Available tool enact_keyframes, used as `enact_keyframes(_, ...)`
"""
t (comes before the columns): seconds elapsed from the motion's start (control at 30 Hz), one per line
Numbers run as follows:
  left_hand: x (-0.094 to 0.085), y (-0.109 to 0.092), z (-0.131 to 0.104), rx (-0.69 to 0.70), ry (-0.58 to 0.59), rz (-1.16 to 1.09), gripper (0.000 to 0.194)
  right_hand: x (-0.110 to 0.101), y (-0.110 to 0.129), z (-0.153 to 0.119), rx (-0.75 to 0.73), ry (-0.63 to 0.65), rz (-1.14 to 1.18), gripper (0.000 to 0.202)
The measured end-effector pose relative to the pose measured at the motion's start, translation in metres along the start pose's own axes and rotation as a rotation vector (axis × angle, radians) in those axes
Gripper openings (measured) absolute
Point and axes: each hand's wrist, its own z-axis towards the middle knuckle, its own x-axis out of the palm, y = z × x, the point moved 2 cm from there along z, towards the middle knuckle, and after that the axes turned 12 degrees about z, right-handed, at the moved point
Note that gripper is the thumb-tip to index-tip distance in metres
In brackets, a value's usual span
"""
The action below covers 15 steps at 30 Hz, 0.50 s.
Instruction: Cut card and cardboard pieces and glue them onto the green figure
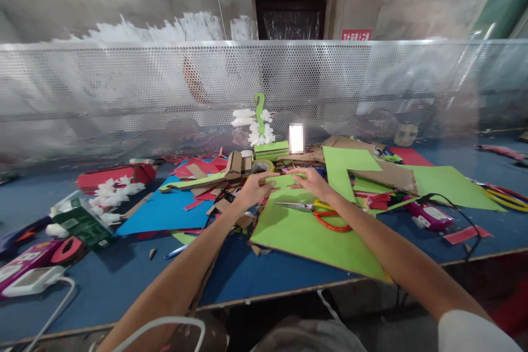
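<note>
My left hand (254, 190) and my right hand (310, 181) grip the two ends of a small green paper piece (284, 180), fingers along its far edge and thumbs on the near side. Whether it is folded cannot be made out. Beneath my hands lies a large sheet of green card (305, 239). Scissors (328, 215) with orange and yellow handles rest on that sheet, blades toward the left, just below my right hand. Behind my hands stands a green and white paper model (259, 126) on a green block. A roll of tape (263, 166) sits close to my left fingertips.
On the left are a blue sheet (165, 209), a green box (82, 224) and a red piece with white paper shapes (117, 190). Cardboard scraps (383, 173) and another green sheet (454, 184) lie right. A perforated metal screen (144, 99) closes the table's back.
</note>
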Motion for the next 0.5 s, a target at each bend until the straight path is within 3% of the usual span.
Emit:
enact_keyframes(0.3,-0.004,0.006,0.003,-0.009,0.002,-0.086,0.074,-0.002,0.005,0.000,0.048,0.025,0.043,0.029)
enact_keyframes(0.5,-0.010,0.014,0.006,-0.037,0.019,-0.044,0.067,-0.004,0.006,-0.001,0.069,0.049,-0.012,0.025)
